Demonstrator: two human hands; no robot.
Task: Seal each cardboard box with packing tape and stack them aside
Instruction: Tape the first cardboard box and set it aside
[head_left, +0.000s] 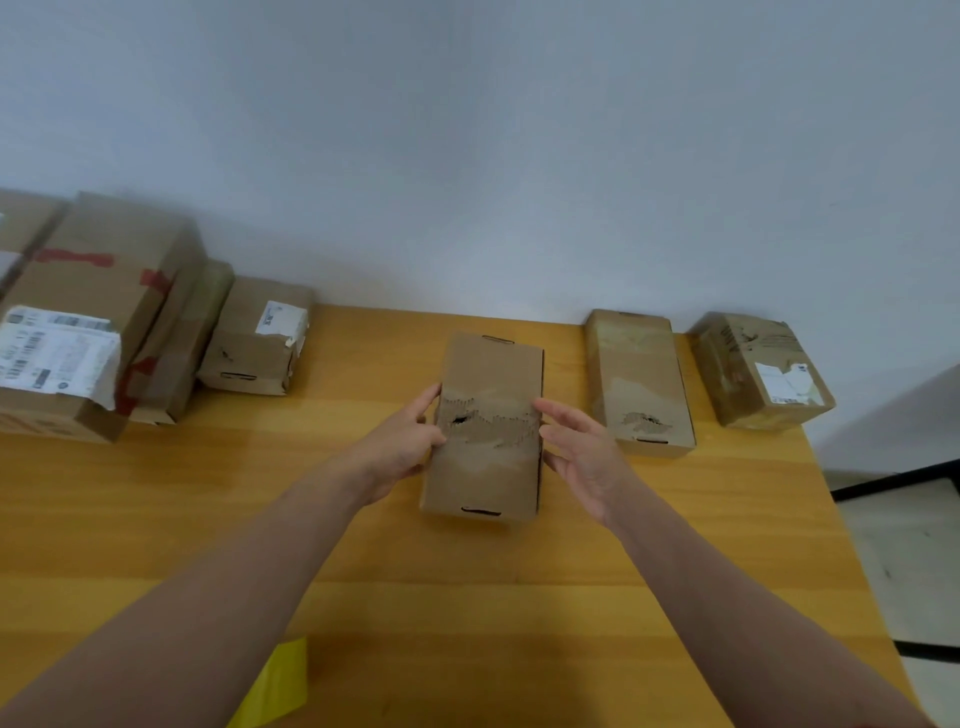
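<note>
the left hand (400, 441) grips the left edge of the box (491, 364), which lies flat mid-worktop (467, 597), while the right hand (582, 452) waits open-fingered at its right edge; it looks light and stiff, its top skin torn, so hold the 2 long sides.

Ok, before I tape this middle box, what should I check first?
1. Middle box lies flat on the table: ok.
2. Left hand steadies the box: ok, it grips the left edge.
3. Right hand steadies the box: not ok, it is open beside the right edge; whether it touches cannot be told.
4. Box top is sound: not ok, a torn patch with a hole runs across the middle.
5. Packing tape at hand: cannot tell, none is in view.
6. Stacking place: ok, a pile of boxes stands at the far left of the table.
</note>
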